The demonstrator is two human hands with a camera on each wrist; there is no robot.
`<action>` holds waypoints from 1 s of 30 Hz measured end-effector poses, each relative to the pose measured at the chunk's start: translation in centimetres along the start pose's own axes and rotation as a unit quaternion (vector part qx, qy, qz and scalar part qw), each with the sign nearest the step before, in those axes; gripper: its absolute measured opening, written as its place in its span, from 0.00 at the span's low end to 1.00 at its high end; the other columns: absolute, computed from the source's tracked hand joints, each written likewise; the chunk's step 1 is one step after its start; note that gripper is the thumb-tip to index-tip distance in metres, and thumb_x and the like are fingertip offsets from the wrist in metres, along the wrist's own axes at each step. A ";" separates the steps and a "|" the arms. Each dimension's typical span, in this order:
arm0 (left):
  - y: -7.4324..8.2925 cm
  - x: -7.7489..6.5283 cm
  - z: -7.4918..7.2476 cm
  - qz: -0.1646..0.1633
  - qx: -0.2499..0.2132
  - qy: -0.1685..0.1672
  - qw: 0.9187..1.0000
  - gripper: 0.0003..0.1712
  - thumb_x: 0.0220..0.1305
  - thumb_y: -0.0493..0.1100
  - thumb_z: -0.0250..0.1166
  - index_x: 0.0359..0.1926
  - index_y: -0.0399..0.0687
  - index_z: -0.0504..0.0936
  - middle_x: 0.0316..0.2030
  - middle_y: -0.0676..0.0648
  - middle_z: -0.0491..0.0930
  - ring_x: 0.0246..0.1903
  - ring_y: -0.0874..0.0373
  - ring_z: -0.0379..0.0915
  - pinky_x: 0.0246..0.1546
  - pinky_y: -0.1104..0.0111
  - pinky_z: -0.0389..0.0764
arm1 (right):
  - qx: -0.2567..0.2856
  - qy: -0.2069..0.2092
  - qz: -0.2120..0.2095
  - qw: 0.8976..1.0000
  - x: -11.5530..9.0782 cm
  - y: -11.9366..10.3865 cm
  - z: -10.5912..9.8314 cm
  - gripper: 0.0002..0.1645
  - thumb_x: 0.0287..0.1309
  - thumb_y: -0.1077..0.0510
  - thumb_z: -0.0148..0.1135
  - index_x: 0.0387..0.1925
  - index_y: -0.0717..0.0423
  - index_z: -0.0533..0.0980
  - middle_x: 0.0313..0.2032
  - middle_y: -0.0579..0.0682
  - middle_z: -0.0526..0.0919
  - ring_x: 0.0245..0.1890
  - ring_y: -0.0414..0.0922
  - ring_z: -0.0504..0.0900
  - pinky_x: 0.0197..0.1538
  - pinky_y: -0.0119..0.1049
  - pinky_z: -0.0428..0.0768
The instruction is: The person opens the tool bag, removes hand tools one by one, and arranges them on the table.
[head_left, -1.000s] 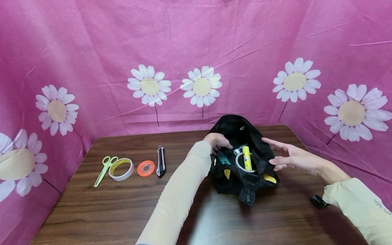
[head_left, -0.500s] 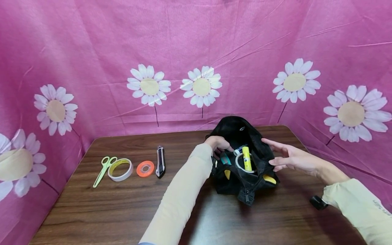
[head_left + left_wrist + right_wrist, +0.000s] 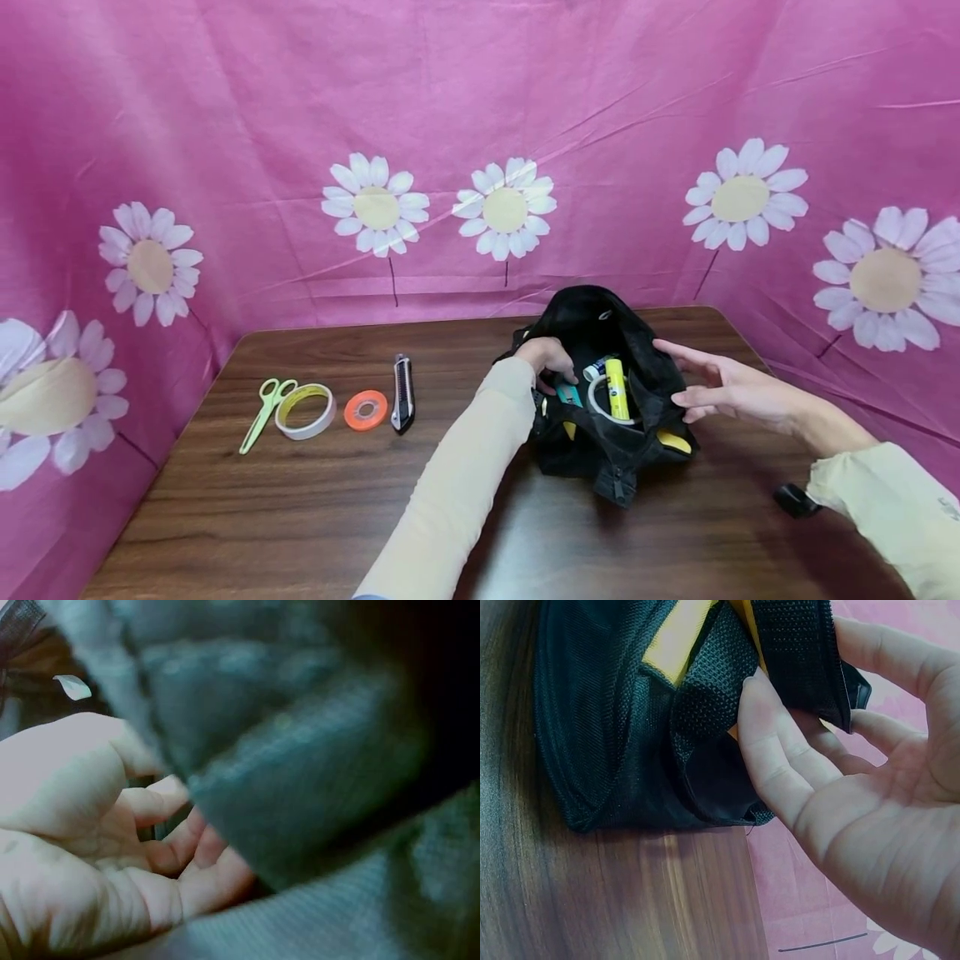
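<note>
A black bag [image 3: 577, 454] with yellow patches stands unzipped on the right part of the table. My left hand [image 3: 549, 358] reaches over its left rim into it, fingers bent downward beside a teal item [image 3: 568, 394]. In the left wrist view, bag fabric covers the fingertips of that hand [image 3: 90, 840], so any hold is hidden. Inside the bag lie a yellow glue stick [image 3: 617, 389], a pale tape roll [image 3: 595, 400] and a white-and-blue tube [image 3: 595, 369]. My right hand [image 3: 870, 802] grips the bag's right side, thumb on the black strap and fingers behind the zipper edge.
Left of the bag, on the brown wooden table [image 3: 300, 517], lie green scissors [image 3: 267, 408], a white tape roll [image 3: 311, 427], an orange tape roll [image 3: 365, 411] and a box cutter [image 3: 402, 393]. A pink flowered cloth [image 3: 450, 100] hangs round the table's back and sides.
The head view has shifted slightly, so everything sits a little farther right. Inside the bag, my left fingers have shifted slightly and now bend down near the teal item. The right hand keeps its hold.
</note>
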State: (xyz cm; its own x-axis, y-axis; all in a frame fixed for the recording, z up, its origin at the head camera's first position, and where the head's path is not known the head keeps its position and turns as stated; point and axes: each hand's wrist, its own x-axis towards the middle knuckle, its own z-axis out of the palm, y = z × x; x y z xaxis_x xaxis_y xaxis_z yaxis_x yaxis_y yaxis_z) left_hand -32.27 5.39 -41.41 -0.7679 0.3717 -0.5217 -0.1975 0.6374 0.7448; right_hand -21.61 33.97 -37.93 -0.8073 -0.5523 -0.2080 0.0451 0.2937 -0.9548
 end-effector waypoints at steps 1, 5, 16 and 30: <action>0.0 0.2 0.1 0.002 0.004 0.002 1.000 0.09 0.65 0.35 0.70 0.30 0.38 0.77 0.34 0.41 0.72 0.33 0.48 0.76 0.47 0.57 0.86 | 0.000 0.001 0.003 1.000 0.0 0.0 0.0 0.49 0.71 0.67 0.56 0.82 0.45 0.43 0.71 0.67 0.47 0.53 0.49 0.79 0.52 0.52 0.84; -0.1 0.6 0.5 0.013 0.015 0.011 1.000 0.13 0.64 0.34 0.70 0.24 0.41 0.76 0.28 0.45 0.72 0.26 0.53 0.74 0.45 0.59 0.87 | -0.004 0.004 0.005 1.000 -0.2 0.1 -0.2 0.48 0.71 0.67 0.56 0.82 0.44 0.43 0.71 0.66 0.47 0.55 0.49 0.78 0.53 0.53 0.83; -0.1 0.7 0.6 0.004 -0.020 0.010 1.000 0.18 0.64 0.34 0.71 0.21 0.42 0.74 0.24 0.48 0.70 0.23 0.57 0.72 0.51 0.61 0.84 | -0.012 -0.012 -0.002 1.000 -0.2 0.1 -0.4 0.48 0.73 0.67 0.53 0.82 0.46 0.40 0.74 0.70 0.39 0.58 0.46 0.77 0.54 0.52 0.83; 0.4 0.5 0.4 0.008 -0.075 -0.017 0.997 0.16 0.61 0.24 0.68 0.26 0.41 0.72 0.30 0.50 0.69 0.34 0.53 0.69 0.54 0.61 0.83 | -0.025 -0.009 -0.008 1.000 -0.6 -0.7 0.2 0.48 0.72 0.67 0.55 0.82 0.48 0.40 0.73 0.72 0.41 0.58 0.46 0.77 0.53 0.51 0.84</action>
State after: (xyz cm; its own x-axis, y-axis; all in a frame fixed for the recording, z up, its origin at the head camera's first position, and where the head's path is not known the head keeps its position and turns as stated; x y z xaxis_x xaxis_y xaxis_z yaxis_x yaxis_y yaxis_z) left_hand -32.50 6.09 -41.53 -0.7512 0.4051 -0.5211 -0.2766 0.5236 0.8058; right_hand -21.03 33.99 -37.20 -0.7964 -0.5719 -0.1967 0.0025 0.3222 -0.9467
